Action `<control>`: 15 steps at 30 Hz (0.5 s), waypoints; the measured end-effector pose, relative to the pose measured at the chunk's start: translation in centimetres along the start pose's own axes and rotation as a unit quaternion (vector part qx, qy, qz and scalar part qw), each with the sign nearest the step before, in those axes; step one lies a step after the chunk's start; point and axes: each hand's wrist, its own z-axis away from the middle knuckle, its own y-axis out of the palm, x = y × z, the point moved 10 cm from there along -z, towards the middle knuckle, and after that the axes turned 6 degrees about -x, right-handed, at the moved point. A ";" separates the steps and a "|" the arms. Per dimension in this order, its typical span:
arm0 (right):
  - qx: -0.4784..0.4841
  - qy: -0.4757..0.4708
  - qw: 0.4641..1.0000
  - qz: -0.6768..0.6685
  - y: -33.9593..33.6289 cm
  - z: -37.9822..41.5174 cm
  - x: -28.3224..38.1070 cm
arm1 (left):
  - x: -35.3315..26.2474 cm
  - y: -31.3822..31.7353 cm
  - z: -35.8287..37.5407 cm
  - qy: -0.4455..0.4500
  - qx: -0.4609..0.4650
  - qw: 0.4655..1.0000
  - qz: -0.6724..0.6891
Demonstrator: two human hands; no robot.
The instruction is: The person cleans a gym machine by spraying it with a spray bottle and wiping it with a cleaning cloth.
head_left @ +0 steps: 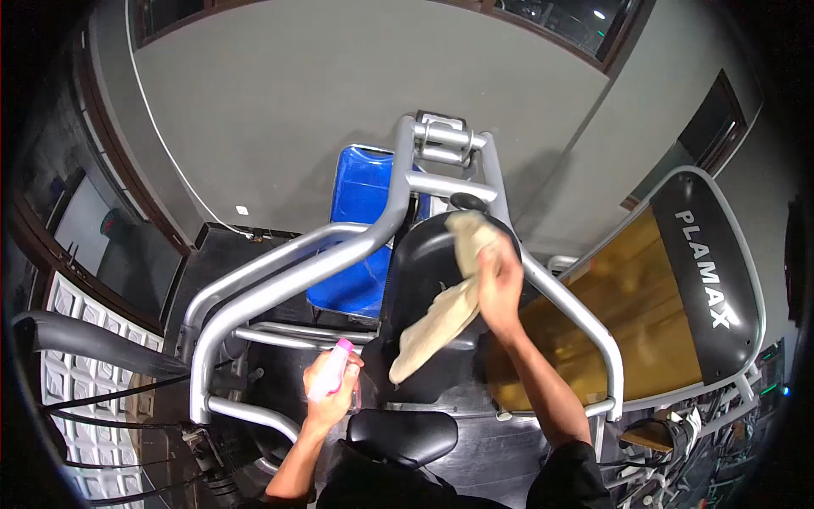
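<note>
My left hand [333,386] is closed around a spray bottle [337,370] with a pink top and pale body, held low in front of me. A cream cloth [437,329] hangs from my right hand [500,288], its fingers pinching the upper part. The loose end trails down and left, and the top edge is slightly blurred. Behind the cloth stands the black padded backrest [417,263] of a gym machine, partly covered by it in this view. Below both hands a smaller black pad [403,436] sits close to my body.
Silver tube frames [288,293] of the machine curve around both sides. A blue chair [360,191] stands behind the frame by the grey wall [280,110]. A tall gold-and-black panel [610,305] marked PLAMAX rises at right. White patterned panels [89,373] stand at left.
</note>
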 end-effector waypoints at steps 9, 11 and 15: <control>0.041 -0.287 0.879 0.378 7.6 -0.5 3.1 | 0.2 0.0 0.0 0.004 0.002 1.000 -0.020; 0.047 -0.267 0.888 0.371 7.3 -1.5 3.7 | 0.3 -0.1 -0.1 0.000 -0.005 1.000 -0.025; 0.052 -0.246 0.893 0.374 6.3 -3.8 2.2 | 0.5 0.0 -0.1 0.002 0.005 0.999 -0.039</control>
